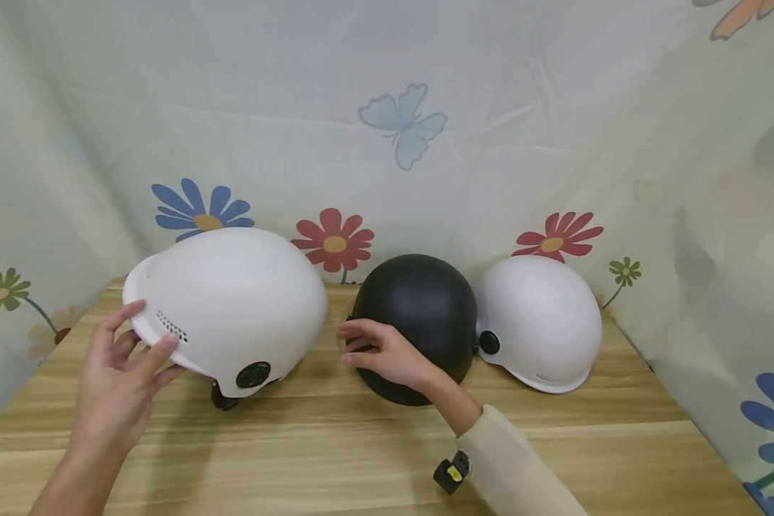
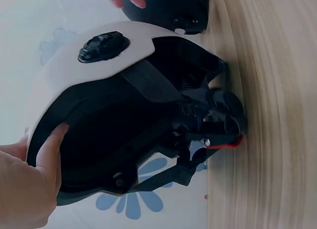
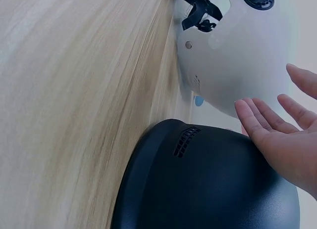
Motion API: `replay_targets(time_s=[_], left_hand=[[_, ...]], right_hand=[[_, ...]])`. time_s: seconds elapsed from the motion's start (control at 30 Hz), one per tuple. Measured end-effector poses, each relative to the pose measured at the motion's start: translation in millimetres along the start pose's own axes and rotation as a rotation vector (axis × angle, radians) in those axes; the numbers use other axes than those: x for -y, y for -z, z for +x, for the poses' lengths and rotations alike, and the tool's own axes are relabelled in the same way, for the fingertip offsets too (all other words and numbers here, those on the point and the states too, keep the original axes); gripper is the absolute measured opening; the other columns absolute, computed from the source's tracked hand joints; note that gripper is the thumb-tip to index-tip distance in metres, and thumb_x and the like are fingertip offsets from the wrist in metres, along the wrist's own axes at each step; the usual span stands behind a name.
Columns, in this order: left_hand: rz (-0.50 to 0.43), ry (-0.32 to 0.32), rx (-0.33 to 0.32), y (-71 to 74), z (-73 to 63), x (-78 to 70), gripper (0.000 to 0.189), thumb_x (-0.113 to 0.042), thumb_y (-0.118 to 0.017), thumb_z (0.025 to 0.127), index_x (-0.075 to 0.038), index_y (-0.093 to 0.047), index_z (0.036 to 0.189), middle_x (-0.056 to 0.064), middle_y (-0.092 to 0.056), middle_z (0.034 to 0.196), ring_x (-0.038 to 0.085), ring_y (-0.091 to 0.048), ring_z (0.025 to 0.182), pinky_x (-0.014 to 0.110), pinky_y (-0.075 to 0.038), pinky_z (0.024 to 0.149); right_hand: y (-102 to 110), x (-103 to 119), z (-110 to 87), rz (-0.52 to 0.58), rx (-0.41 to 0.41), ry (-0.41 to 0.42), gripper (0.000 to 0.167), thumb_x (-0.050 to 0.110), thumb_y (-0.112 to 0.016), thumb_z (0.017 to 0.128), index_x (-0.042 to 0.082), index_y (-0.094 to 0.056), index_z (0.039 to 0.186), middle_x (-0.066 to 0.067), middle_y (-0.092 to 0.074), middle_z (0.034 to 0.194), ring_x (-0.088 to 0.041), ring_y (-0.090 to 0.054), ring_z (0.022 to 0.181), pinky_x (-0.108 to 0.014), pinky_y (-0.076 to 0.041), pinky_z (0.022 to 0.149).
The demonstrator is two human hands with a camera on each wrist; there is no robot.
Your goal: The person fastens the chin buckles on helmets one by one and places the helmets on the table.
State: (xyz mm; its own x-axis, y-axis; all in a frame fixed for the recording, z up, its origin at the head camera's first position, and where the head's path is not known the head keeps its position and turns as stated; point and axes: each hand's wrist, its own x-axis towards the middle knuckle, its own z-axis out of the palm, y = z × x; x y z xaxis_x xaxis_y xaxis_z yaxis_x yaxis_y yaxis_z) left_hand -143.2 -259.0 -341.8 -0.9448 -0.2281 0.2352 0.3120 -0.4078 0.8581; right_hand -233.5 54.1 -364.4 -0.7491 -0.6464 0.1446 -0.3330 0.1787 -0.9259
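Note:
A white helmet [image 1: 232, 301] on the left is tilted, its front rim raised off the table. My left hand [image 1: 119, 373] grips that rim, the thumb tucked inside the shell in the left wrist view. Dark padding [image 2: 114, 125] and black straps [image 2: 153, 83] show inside, with the helmet's rear low against the wood. My right hand [image 1: 387, 351] hovers in front of a black helmet [image 1: 419, 308], fingers loosely bent and holding nothing. In the right wrist view that hand is between the black helmet and the white helmet [image 3: 233, 56].
Another white helmet [image 1: 542, 322] sits to the right, close against the black one. All rest on a wood-grain table [image 1: 335, 459]. A pale curtain [image 1: 264, 158] with printed flowers and butterflies hangs behind and at both sides. A small black device [image 1: 451, 473] is by the right sleeve.

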Motion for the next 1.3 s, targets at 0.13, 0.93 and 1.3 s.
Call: replay_targets(time_s=[0.13, 0.93, 1.3], left_hand=[[-0.010, 0.006, -0.029, 2.0, 0.6, -0.6, 0.063, 0.014, -0.059, 0.080, -0.013, -0.037, 0.132, 0.008, -0.045, 0.113, 0.015, -0.064, 0.088, 0.032, -0.052, 0.066], [0.102, 0.122, -0.058, 12.5, -3.4, 9.6, 0.072, 0.011, -0.063, 0.079, -0.018, -0.032, 0.137, -0.001, -0.055, 0.101, 0.009, -0.063, 0.085, 0.028, -0.052, 0.068], [0.218, 0.079, -0.088, 39.7, 1.9, 32.3, 0.087, 0.017, -0.066, 0.073, -0.020, -0.028, 0.141, 0.008, -0.019, 0.139, 0.010, -0.061, 0.091, 0.032, -0.051, 0.072]], right_hand=[[0.0, 1.9, 0.4, 0.012, 0.001, -0.004, 0.046, 0.003, -0.062, 0.085, 0.000, -0.048, 0.129, -0.016, -0.053, 0.123, -0.036, -0.050, 0.109, -0.026, -0.046, 0.087], [-2.4, 0.4, -1.5, -0.009, 0.010, -0.017, 0.048, 0.007, -0.063, 0.086, 0.000, -0.046, 0.130, -0.015, -0.052, 0.124, -0.034, -0.051, 0.109, -0.025, -0.046, 0.085], [-10.1, -4.7, 1.6, 0.038, 0.017, -0.075, 0.052, 0.005, -0.061, 0.087, 0.003, -0.041, 0.135, -0.015, -0.045, 0.133, -0.033, -0.048, 0.114, -0.029, -0.045, 0.088]])
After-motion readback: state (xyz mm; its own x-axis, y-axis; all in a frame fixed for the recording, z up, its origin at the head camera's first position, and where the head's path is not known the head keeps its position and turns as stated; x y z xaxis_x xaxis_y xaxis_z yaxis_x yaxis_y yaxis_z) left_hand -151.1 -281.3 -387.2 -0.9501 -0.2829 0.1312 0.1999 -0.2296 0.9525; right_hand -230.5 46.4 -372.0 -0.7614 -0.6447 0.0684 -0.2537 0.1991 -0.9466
